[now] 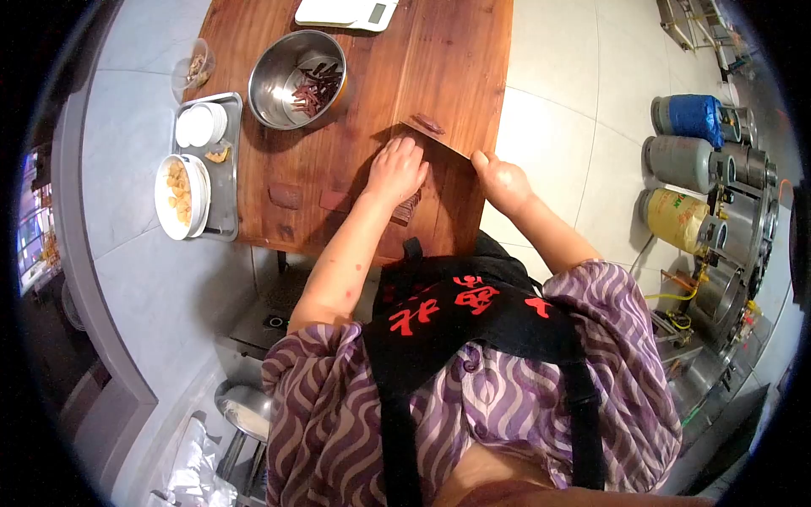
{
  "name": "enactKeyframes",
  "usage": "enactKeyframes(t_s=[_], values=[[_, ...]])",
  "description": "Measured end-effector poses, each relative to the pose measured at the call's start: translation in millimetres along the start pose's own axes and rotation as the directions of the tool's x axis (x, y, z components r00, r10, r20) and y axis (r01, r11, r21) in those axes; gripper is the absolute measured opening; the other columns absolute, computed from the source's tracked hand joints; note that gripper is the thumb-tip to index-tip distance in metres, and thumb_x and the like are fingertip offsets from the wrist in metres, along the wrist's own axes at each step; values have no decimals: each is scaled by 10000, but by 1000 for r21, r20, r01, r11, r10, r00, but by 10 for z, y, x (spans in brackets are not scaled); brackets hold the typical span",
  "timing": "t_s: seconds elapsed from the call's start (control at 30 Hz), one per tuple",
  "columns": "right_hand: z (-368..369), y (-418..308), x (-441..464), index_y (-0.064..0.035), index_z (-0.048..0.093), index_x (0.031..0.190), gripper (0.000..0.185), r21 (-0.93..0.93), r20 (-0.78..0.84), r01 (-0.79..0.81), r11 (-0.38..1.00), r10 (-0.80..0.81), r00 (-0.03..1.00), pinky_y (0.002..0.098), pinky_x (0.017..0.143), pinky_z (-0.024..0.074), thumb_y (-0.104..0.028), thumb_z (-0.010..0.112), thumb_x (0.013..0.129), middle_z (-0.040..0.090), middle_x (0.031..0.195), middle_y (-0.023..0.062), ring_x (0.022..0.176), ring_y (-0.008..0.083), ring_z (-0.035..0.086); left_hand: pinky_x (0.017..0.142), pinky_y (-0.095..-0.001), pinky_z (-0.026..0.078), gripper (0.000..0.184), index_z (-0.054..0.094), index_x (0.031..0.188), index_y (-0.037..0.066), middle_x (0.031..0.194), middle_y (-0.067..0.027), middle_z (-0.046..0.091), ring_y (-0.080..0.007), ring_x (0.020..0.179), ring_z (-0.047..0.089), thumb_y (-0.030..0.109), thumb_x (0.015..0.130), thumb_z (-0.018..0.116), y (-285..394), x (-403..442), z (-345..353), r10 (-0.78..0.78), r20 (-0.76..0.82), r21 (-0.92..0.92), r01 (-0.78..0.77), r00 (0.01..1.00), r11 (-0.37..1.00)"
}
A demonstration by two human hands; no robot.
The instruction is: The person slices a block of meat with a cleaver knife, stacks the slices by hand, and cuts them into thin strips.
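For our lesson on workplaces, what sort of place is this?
Probably a restaurant kitchen: gas cylinders stand on the floor, and the wooden table holds a metal bowl of dark strips and a kitchen scale.

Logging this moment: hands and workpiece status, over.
Right hand gripping knife. Left hand down, fingers near knife. Dark slices beside left wrist. Bowl off left.

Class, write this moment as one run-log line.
right hand: holding knife | left hand: palm down, beside knife | metal bowl: dark strips inside | scale: on table, beyond bowl
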State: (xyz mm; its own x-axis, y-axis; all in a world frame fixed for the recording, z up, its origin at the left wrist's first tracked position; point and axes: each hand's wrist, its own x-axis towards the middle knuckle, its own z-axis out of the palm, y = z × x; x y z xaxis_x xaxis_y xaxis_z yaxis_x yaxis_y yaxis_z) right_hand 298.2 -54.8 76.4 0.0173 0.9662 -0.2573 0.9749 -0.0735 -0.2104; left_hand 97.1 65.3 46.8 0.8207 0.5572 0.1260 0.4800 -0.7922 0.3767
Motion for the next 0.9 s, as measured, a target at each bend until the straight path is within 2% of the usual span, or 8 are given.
enactKeyframes(t_s=[0.13,0.23,0.33,0.43,0.57,0.67,0.8,0.9], values=[[11,34,-25,-56,467,955,151,20,-19,-1,1000,2,1000,419,540,540,-58,542,824,624,828,179,684,325,676,843,-425,494,221,597,872,-1,933,-153,547,-334,938,562,200,816,669,3,-28,34,46,-130,18,-44,990,999],[-181,-118,-67,-37,446,963,169,70,108,-31,997,23,994,461,608,538,-82,549,837,615,876,213,743,399,651,885,-430,486,237,598,904,-3,965,-167,553,-340,998,564,205,816,669,-3,-82,34,-35,77,7,35,996,999],[28,-60,-21,-32,448,954,160,82,69,-15,997,10,998,465,634,531,-99,556,856,617,878,220,772,412,643,940,-443,465,306,610,1030,-15,1076,-196,570,-356,1097,549,215,834,660,18,-49,-14,-131,240,4,133,962,991],[71,62,8,-36,467,926,106,210,-35,-28,977,36,999,470,600,522,-83,528,853,626,816,215,727,398,652,954,-443,459,345,613,1082,-15,1140,-197,591,-368,1126,542,225,837,653,-25,-102,48,4,-89,-18,-5,996,1000],[-51,28,-121,-26,463,912,80,335,-156,-55,940,113,981,486,640,513,-81,502,868,628,826,216,751,426,628,969,-446,449,367,596,1174,-14,1211,-220,573,-379,1156,532,202,878,617,-66,-330,17,-255,-28,-186,245,967,952],[-198,-15,-141,-36,469,940,88,200,-53,-38,979,49,997,483,644,521,-84,491,869,629,860,220,763,419,634,960,-446,447,322,602,1162,-13,1181,-235,578,-390,1129,544,159,890,602,-140,-459,-53,-425,-30,-307,397,905,865],[-87,83,-96,-50,471,959,103,117,92,40,992,-51,994,475,652,530,-84,483,862,631,881,219,798,396,648,932,-443,458,335,609,1139,-11,1127,-237,591,-394,1094,554,184,868,638,-153,-504,-20,-381,-73,-218,358,922,908],[-170,235,-9,-49,466,954,104,134,-9,69,989,-68,998,468,666,535,-80,481,856,636,872,209,820,381,655,925,-439,462,375,599,1158,-5,1112,-230,592,-391,1083,557,210,857,656,-36,-475,-15,-459,-64,-179,442,886,879]])
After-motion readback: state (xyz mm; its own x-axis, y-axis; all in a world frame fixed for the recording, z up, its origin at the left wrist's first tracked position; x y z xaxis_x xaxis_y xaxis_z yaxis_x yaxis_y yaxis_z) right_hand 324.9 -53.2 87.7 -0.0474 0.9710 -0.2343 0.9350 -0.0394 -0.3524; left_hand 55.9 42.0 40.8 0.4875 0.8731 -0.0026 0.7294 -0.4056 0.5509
